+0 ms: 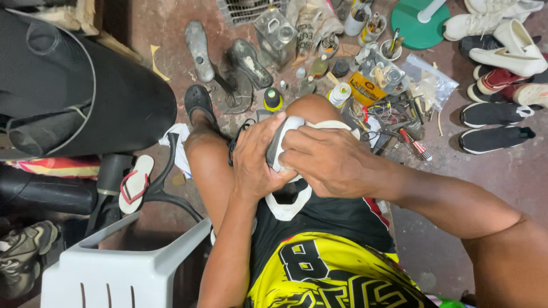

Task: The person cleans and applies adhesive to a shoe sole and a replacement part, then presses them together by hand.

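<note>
Both hands, left hand [258,162] and right hand [328,161], grip closed around smooth white shoe [283,141] on knee.

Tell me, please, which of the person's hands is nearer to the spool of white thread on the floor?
The right hand. It grips the white shoe just below the spool of white thread, while the left hand sits farther to the spool's lower left.

a white shoe [283,142] with a grey sole edge, tilted on the lap, pressed between both hands.
</note>
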